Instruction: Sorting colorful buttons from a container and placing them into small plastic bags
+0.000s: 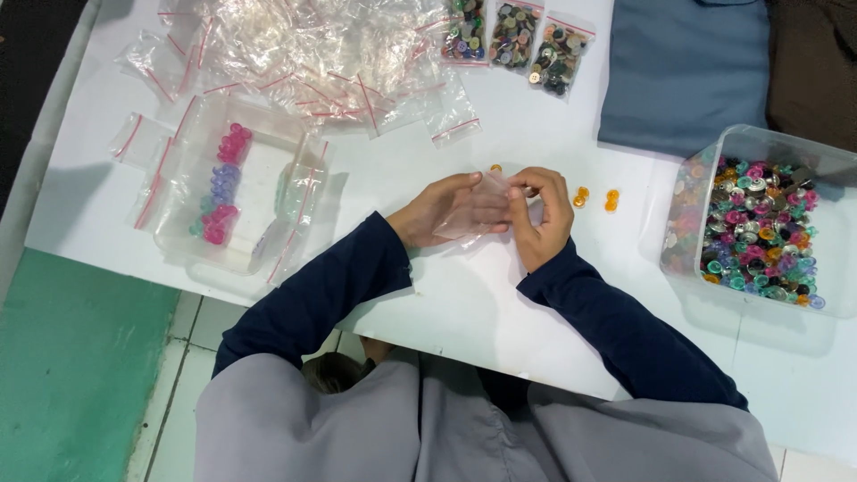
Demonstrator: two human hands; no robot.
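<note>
While both hands meet over the white table (536,116), a small clear bag (478,210) sits between them and serves as the landmark for everything else. Just right of the bag lie a few orange buttons (595,198) loose on the table, and one more peeks out just beyond the bag's far edge. Farther right of the bag stands a clear tub (754,143) heaped with mixed buttons in many colours. Beyond the bag, at the far side of the table, is a loose pile of empty bags (312,54) with red seal strips, and beside that pile three filled bags (513,31) of dark mixed buttons lie in a row. Left of the bag stands a clear tray (192,236) holding small packets of pink, purple and teal buttons. Far right and beyond the bag, folded blue cloth (683,71) lies next to brown cloth (817,62). Nothing stands between the hands and the bag.

The left hand (442,210) lies under and along the bag, fingers stretched nearly flat with the thumb pressing its left part. The right hand (540,219) is curled, its thumb and fingertips pinching the bag's upper right edge. Whether the bag holds any button I cannot tell; it looks thin and see-through.
</note>
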